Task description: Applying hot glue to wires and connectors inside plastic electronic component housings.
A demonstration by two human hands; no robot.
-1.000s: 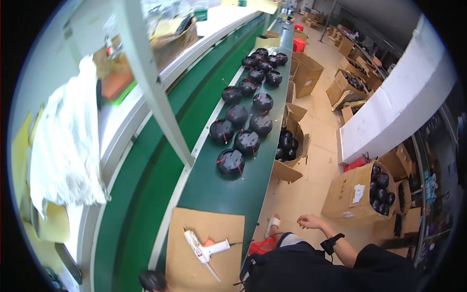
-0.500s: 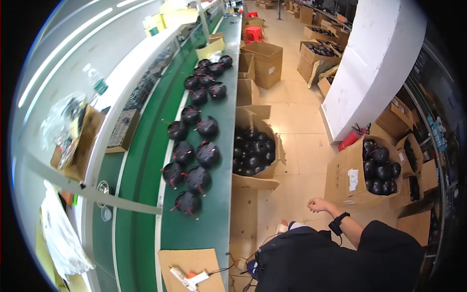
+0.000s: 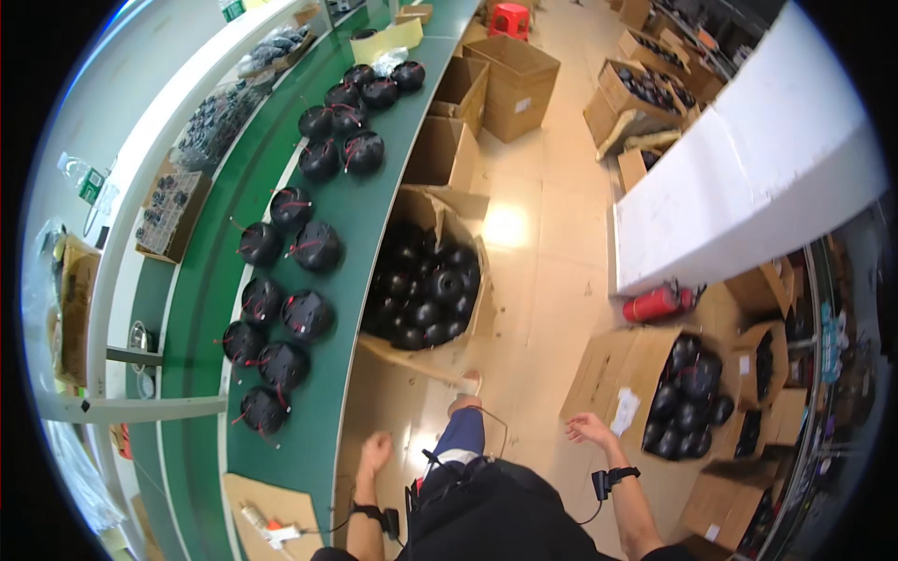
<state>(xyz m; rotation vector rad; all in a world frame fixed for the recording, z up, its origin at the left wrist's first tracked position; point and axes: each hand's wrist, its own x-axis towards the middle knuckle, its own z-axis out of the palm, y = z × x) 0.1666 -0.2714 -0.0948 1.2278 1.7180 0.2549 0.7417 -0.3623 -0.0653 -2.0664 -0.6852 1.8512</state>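
Monitoring through the head camera, I read both bare hands as low and apart, in front of the black-clothed torso. The right hand (image 3: 587, 428) is released: fingers loosely bent, nothing held. It is nearest to the brown cardboard carton (image 3: 599, 369) filled with glossy black round shells (image 3: 687, 411); I cannot confirm contact. The left hand (image 3: 377, 451) is positioned beside the long dark-green bench top (image 3: 304, 460) — fingers curled, no object visible; I cannot tell whether it is clenched. Each wrist carries a black strap.

Component location: black round housings with thin red wires (image 3: 309, 315) stand on the bench in a loose double file, well forward of the left hand. A second open brown carton (image 3: 483, 297), also full of black shells, stands on the floor against the bench. At the near end, a white glue gun (image 3: 271, 533) lies on a tan cardboard sheet (image 3: 301, 516) — neither hand is on it.
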